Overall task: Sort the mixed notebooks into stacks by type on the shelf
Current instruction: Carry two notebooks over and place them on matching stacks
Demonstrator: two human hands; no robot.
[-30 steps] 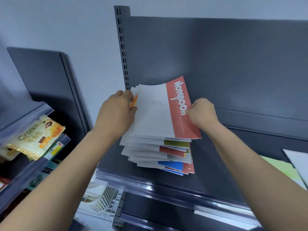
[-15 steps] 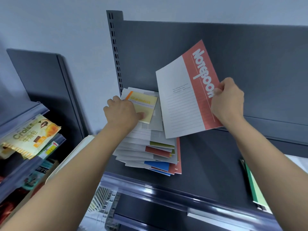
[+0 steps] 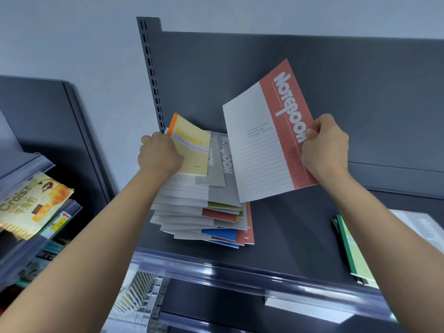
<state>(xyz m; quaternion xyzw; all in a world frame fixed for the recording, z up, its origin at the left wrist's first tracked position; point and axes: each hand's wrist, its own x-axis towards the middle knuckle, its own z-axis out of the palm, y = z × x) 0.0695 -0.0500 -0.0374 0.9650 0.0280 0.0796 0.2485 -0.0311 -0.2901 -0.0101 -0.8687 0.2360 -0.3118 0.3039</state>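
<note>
Currently mid-sort: our right hand pinches the red notebook, left hand grips the yellow notebook atop the pile; each likely needs its own stack.

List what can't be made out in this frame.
All head view.
- Mixed stack: lower covers hidden by notebooks above; count unclear.
- Green notebook: mostly behind the right forearm.
- Pale notebook: cut off by the right frame edge.
- Red notebook in the right hand: small print too small to read.
- Left hand on the yellow notebook: fingertips hidden by the hand itself.
</note>
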